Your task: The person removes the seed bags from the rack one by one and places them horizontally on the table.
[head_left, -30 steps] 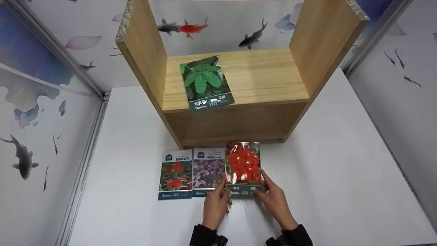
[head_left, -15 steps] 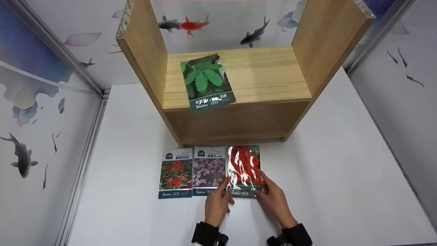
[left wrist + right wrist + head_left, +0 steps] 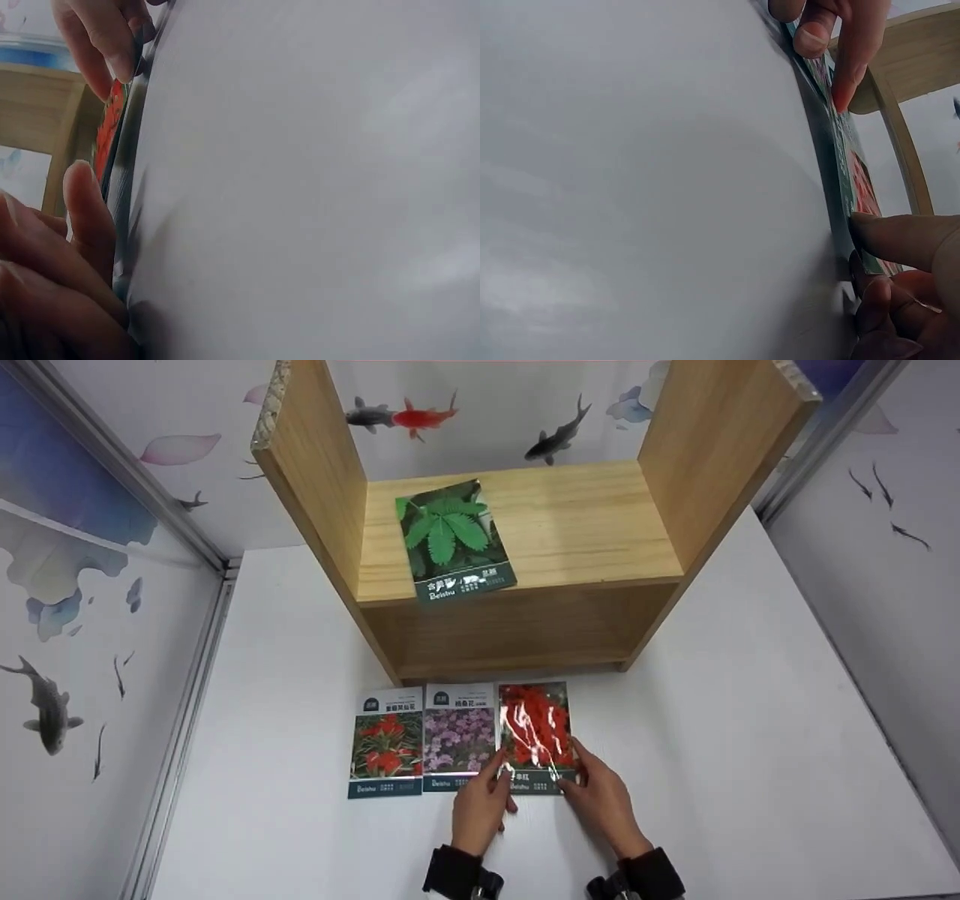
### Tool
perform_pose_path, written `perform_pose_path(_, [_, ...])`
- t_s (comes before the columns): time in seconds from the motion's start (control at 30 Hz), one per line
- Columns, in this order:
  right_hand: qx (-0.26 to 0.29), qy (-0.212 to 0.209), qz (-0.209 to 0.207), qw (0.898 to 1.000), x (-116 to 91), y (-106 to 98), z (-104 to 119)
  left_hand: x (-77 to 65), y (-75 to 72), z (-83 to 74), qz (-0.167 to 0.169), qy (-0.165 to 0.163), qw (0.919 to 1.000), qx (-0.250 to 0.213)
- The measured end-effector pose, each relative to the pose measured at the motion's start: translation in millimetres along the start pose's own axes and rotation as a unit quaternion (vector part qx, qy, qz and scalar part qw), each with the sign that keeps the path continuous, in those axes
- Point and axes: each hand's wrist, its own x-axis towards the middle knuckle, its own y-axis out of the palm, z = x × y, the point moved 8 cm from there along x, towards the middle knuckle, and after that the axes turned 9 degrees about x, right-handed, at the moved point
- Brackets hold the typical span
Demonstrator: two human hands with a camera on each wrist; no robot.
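Note:
A seed packet with red flowers [image 3: 534,724] lies close over the white table, at the right end of a row. My right hand [image 3: 604,799] pinches its lower right corner, thumb on top and fingers at the edge, as the right wrist view shows. My left hand [image 3: 480,808] holds its lower left side, index finger along the edge. To its left lie a purple-flowered packet [image 3: 457,739] and another red-flowered packet [image 3: 386,746], side by side. In the left wrist view the red packet [image 3: 109,131] appears edge-on between both hands.
A wooden shelf unit [image 3: 525,634] stands right behind the row. On its upper board rests a green-leaf packet [image 3: 454,536], tilted and overhanging the front edge slightly. Walls printed with fish [image 3: 51,705] enclose the white table [image 3: 757,720].
The red-flowered packet in my hands has come down slightly toward me and lies flatter, its top edge now level with the purple packet's. Both hands keep their hold, and the other packets stay put.

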Motion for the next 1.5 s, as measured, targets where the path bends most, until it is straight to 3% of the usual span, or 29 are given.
perform_pose_path(0.2, [-0.044, -0.029, -0.016, 0.998, -2.3, 0.8, 5.5, 0.5, 1.2, 1.5, 0.009, -0.002, 0.9999, 0.011])
perform_pose_path(0.53, [-0.043, -0.034, -0.028, 0.998, -2.1, 1.6, 8.2, 1.6, 2.3, 1.7, 0.032, -0.005, 0.9994, 0.008])
perform_pose_path(0.87, [-0.085, -0.054, -0.043, 0.994, 0.1, 2.4, 15.3, 2.5, 1.5, 2.5, 0.027, -0.006, 0.9996, 0.010])
perform_pose_path(1.5, [-0.054, -0.031, -0.060, 0.996, 0.6, -1.5, 5.6, 1.5, 5.7, 4.8, 0.039, -0.006, 0.9992, -0.001])
